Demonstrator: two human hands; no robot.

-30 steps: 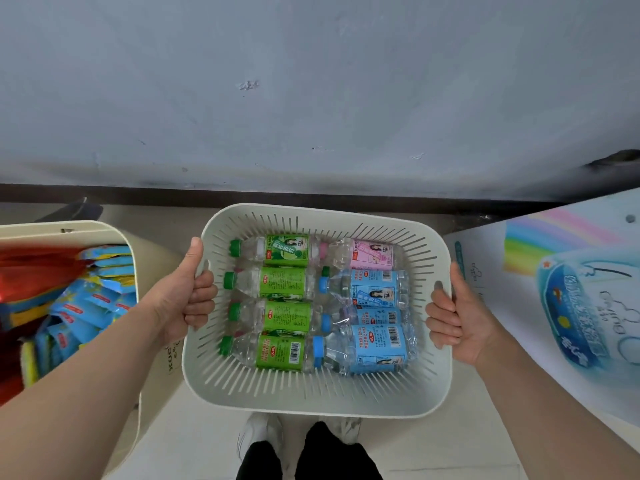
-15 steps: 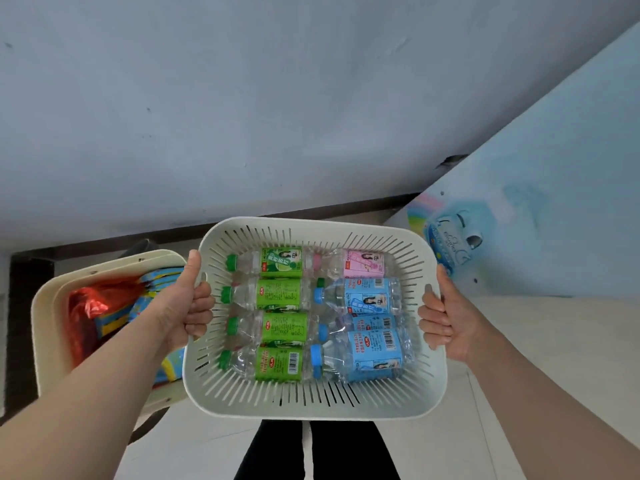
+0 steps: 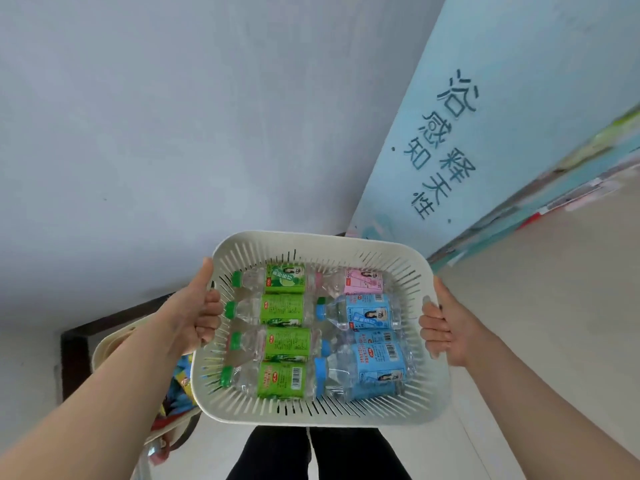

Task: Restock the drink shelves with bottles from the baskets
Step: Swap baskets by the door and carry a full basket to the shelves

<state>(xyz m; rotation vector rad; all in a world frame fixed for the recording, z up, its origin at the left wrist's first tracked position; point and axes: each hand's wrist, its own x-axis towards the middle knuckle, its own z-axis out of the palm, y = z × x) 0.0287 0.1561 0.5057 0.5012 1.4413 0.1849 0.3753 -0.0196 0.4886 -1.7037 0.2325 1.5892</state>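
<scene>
I hold a cream slotted plastic basket (image 3: 322, 415) in front of me, off the floor. My left hand (image 3: 199, 311) grips its left rim, thumb on top. My right hand (image 3: 441, 327) grips the right rim. Inside lie several small water bottles on their sides: green-labelled bottles (image 3: 282, 342) in the left column, blue-labelled bottles (image 3: 372, 341) on the right, and one pink-labelled bottle (image 3: 362, 281) at the far right corner. No shelf is in view.
A second cream basket (image 3: 114, 341) with colourful snack packets sits on the floor at lower left, partly behind my left arm. A grey wall fills the upper left. A pale blue panel with dark characters (image 3: 446, 143) stands at right. My dark trouser legs (image 3: 311, 455) show below.
The view has swung to the right and upward with the basket still held in both hands. The second basket has slid toward the lower left, and the blue panel now fills the right.
</scene>
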